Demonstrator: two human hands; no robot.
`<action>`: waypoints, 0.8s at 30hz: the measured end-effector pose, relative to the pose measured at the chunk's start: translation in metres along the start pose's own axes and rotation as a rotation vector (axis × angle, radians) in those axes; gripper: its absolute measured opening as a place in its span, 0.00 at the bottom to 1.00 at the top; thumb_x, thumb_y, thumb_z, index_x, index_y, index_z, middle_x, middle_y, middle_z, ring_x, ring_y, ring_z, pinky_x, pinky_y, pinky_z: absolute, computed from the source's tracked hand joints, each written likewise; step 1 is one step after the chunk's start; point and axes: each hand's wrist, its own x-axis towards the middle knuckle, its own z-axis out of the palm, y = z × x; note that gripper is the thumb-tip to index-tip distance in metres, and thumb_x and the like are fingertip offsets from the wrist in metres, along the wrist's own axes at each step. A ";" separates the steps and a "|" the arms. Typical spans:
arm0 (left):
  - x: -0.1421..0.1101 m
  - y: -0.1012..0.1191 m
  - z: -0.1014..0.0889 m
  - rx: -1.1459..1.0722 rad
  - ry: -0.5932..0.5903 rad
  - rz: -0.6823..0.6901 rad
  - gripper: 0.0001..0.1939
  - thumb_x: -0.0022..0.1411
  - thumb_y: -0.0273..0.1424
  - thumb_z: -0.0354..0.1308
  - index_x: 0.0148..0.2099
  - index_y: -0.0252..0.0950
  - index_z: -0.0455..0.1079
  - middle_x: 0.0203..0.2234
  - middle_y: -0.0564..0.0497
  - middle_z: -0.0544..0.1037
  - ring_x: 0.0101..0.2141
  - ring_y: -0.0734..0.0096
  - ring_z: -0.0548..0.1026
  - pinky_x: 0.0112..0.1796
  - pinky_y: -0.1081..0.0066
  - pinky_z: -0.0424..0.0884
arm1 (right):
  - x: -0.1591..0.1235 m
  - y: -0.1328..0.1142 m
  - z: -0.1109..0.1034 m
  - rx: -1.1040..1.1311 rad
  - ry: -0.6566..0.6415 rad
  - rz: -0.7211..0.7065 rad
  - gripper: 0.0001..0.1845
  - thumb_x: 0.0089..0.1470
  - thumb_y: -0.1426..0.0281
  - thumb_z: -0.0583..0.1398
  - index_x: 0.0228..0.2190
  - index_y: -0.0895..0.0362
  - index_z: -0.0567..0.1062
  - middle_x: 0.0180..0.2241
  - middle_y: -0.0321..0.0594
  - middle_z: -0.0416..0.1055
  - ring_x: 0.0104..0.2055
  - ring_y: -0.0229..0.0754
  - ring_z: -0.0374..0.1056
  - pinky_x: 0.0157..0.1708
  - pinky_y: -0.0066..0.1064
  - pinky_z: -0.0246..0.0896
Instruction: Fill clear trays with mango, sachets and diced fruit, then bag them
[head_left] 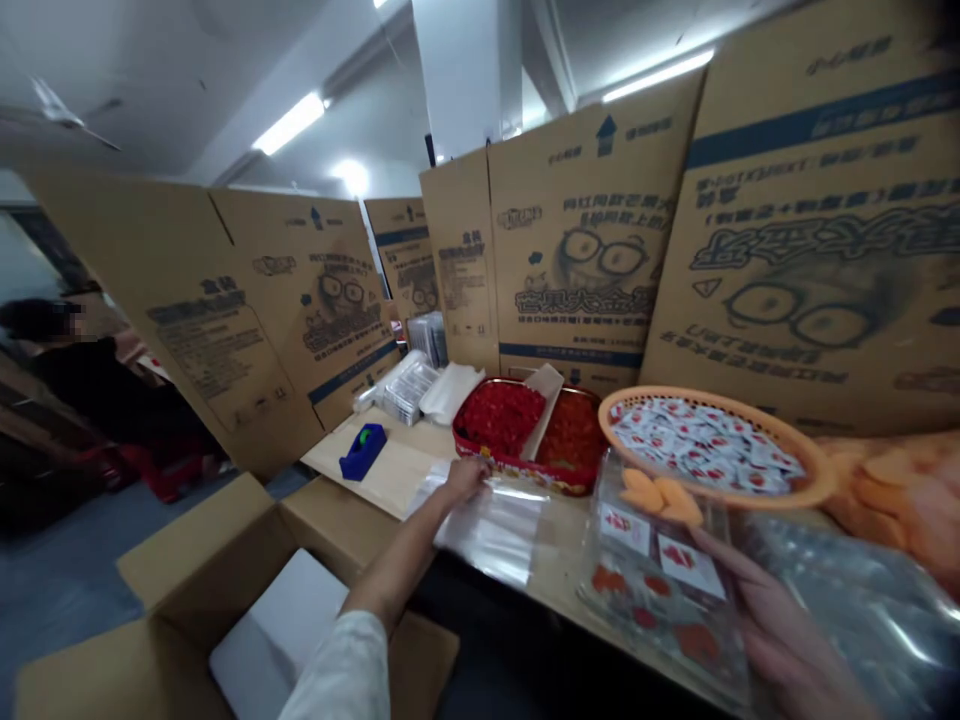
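Gripping a filled clear tray (651, 612) in the right hand (772, 610), near an orange basket (816, 480); seemingly touching clear bags (499, 538) with the left hand (466, 480), unable to tell how closed, with a red tin (551, 475) blocking just beyond.

Right hand (772, 610): blurred, its forearm cut off by the right edge. Clear tray (660, 580) in its hold: contents too blurred to name. Left hand (466, 478): fingertips indistinct; sleeve (341, 670) cut off at the bottom edge. Open carton (202, 600), lower left: cropped below. Tall cardboard sheet (817, 230), upper right: cropped at top and right; print partly illegible. Orange items (900, 480), far right: blurred, cut off. Person (90, 370), far left: partly hidden behind cardboard.
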 end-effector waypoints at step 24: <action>-0.024 0.018 -0.043 -0.433 0.246 0.059 0.15 0.53 0.41 0.57 0.33 0.32 0.72 0.24 0.52 0.74 0.27 0.73 0.69 0.30 0.75 0.63 | 0.011 -0.008 0.003 0.095 0.068 -0.126 0.15 0.47 0.83 0.52 0.29 0.61 0.78 0.29 0.49 0.77 0.29 0.49 0.74 0.34 0.39 0.72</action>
